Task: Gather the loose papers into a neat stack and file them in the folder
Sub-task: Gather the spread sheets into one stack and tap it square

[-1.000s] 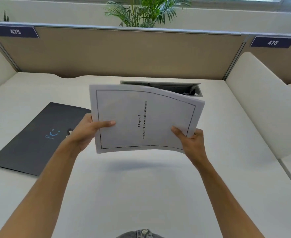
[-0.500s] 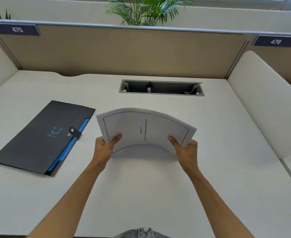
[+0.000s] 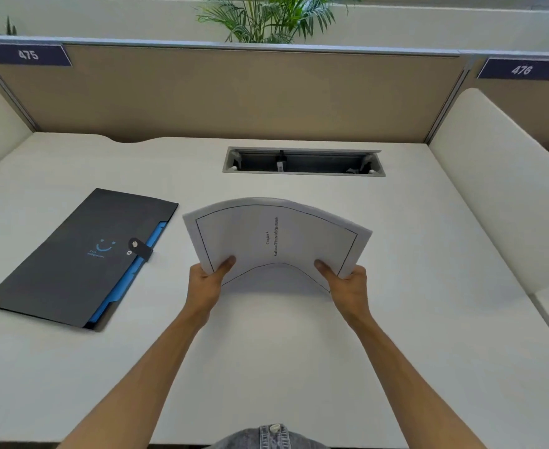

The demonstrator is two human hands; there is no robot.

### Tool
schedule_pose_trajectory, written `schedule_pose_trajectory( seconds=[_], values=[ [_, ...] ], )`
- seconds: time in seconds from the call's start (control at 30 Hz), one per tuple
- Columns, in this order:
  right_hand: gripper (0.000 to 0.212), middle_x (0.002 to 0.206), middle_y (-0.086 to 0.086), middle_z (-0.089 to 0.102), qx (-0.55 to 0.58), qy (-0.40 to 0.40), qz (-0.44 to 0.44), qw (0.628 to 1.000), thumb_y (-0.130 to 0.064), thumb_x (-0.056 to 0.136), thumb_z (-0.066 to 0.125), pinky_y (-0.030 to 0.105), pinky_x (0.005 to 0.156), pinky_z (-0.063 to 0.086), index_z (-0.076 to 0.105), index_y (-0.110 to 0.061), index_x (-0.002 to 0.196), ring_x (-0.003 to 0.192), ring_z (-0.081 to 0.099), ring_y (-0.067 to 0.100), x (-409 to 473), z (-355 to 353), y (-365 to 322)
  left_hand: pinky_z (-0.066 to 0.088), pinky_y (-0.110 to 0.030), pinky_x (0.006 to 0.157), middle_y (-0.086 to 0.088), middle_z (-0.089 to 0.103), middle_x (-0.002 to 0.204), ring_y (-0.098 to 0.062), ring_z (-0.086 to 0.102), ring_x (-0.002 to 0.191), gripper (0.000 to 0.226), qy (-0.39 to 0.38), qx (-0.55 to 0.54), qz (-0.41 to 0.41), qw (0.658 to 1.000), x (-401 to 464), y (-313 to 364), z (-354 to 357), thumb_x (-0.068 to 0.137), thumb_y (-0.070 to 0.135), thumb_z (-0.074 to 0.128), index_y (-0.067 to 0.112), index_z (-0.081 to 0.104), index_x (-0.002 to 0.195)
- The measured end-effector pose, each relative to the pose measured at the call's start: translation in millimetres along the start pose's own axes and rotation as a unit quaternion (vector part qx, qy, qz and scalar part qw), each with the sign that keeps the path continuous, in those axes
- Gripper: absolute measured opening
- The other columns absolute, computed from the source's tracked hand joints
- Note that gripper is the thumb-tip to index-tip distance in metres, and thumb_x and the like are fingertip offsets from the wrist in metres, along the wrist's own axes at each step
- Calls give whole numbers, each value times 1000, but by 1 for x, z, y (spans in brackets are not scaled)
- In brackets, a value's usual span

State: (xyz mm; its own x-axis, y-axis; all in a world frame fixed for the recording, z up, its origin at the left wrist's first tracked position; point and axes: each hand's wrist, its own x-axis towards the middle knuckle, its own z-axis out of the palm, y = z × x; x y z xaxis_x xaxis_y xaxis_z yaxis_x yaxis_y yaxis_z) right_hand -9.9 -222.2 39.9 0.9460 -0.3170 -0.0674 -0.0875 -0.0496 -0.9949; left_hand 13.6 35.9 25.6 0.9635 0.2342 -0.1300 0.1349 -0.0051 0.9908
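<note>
A stack of white papers (image 3: 276,241) is held over the middle of the white desk (image 3: 282,351), bowed upward into an arch, its near edge lifted in the centre. The top sheet carries a thin black border and a sideways line of small print reading "Chapter 5". The edges look roughly squared, with slight fanning at the right corner. The left hand (image 3: 206,283) pinches the near left corner, thumb on top; the right hand (image 3: 347,283) pinches the near right corner likewise. To the left, apart from the papers, a dark folder (image 3: 72,257) lies flat, blue lining showing along its right edge, its snap tab (image 3: 140,249) across that edge.
</note>
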Motion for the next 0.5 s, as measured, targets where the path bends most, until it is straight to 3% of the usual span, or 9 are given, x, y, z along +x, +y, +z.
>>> schedule_pose_trajectory(
  seconds=[0.1, 0.2, 0.3, 0.43, 0.5],
  values=[
    [9, 79, -12, 77, 13, 2, -14, 1000, -24, 78, 84, 15, 63, 53, 75, -27, 78, 75, 72, 4, 4, -3, -6, 50, -19, 70, 16, 70, 92, -7, 64, 87, 23, -3, 9, 16, 1000, 4, 10, -3, 86, 29, 71, 28, 62, 107],
    [18, 82, -8, 78, 24, 26, -41, 999, -28, 71, 88, 19, 63, 54, 76, -21, 83, 74, 73, 7, 12, -11, -22, 50, -16, 67, 20, 71, 85, -4, 65, 85, 10, -15, 33, 49, 998, 9, 26, -10, 88, 25, 70, 33, 66, 93],
    [27, 88, -5, 79, 50, 40, -111, 992, -26, 71, 88, 21, 70, 56, 75, -15, 92, 79, 73, 9, 23, -25, -50, 52, -11, 64, 23, 72, 84, 1, 67, 81, 17, -39, 62, 98, 992, 14, 47, -19, 89, 21, 69, 38, 69, 85],
    [38, 89, -5, 76, -36, 48, -212, 975, -35, 69, 88, 25, 76, 58, 73, -21, 101, 81, 73, 11, 35, -42, -89, 52, -14, 70, 11, 72, 89, -4, 67, 81, 7, -60, 102, 151, 981, 21, 70, -28, 89, 22, 69, 21, 72, 95],
    [46, 93, -4, 76, -134, 25, -265, 955, -40, 72, 86, 27, 81, 59, 70, -21, 111, 85, 73, 8, 36, -47, -108, 47, -18, 66, 7, 67, 76, -8, 61, 70, 14, -69, 136, 178, 972, 25, 82, -31, 89, 22, 69, 10, 70, 81]
  ],
)
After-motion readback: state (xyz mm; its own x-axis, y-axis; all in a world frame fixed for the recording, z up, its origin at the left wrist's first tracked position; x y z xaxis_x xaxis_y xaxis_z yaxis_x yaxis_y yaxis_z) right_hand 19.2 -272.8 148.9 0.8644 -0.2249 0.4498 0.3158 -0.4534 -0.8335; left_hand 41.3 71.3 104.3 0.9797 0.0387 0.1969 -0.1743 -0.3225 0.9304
